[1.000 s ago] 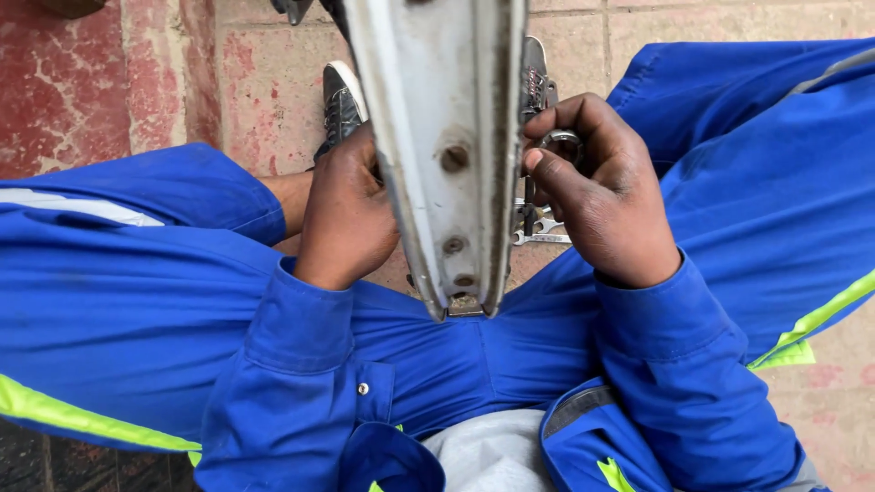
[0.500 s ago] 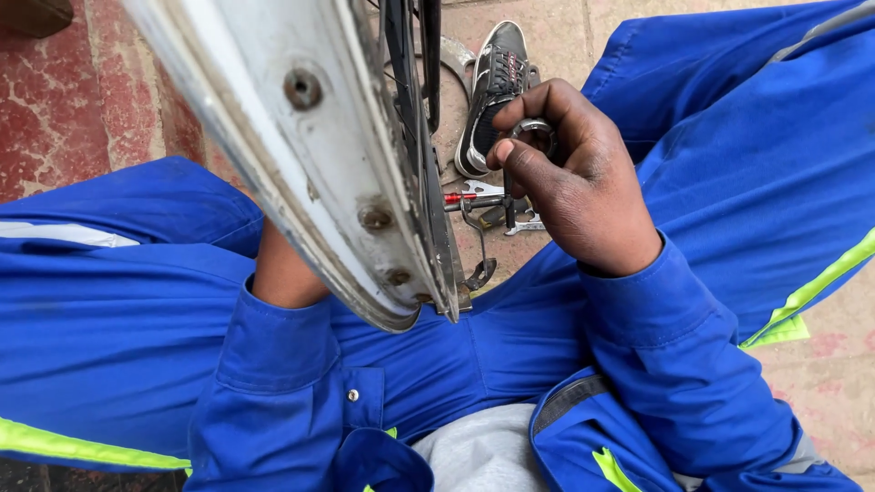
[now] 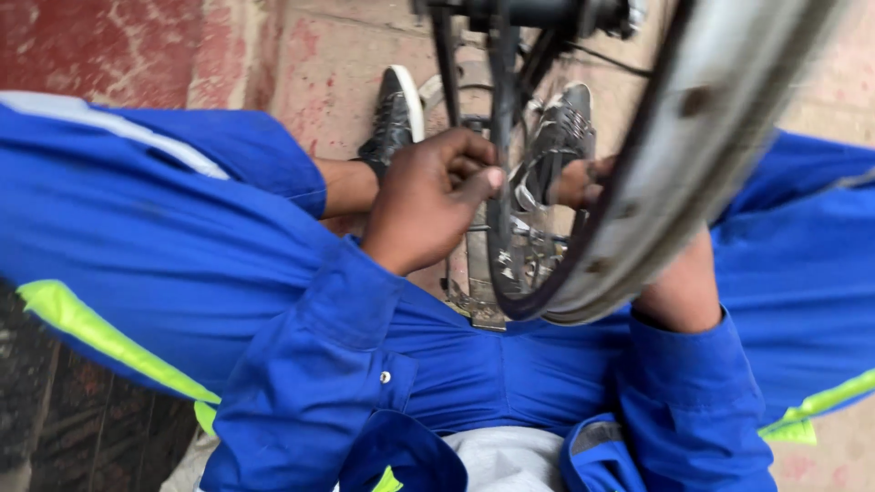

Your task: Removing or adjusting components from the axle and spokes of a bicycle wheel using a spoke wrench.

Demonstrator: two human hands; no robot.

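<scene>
A pale metal mudguard (image 3: 693, 155) with rusty rivets curves from the top right down to the middle, over my lap. A black tyre (image 3: 499, 228) runs along its inner side. My left hand (image 3: 433, 200) is left of the tyre, its fingers and thumb pinched on the tyre's edge. My right hand (image 3: 572, 182) is mostly hidden behind the mudguard; only some knuckles and the forearm show, so its hold is unclear. A dark bar (image 3: 538, 13) crosses the top of the view.
My legs in blue overalls (image 3: 164, 237) with yellow-green stripes spread to both sides. Two dark shoes (image 3: 396, 114) rest on the reddish tiled floor (image 3: 337, 64). Small metal parts (image 3: 474, 305) lie between my knees.
The mudguard has swung from the left of the view to the right. My left hand has come out from behind it and closed on the tyre. My right hand is now covered by the mudguard.
</scene>
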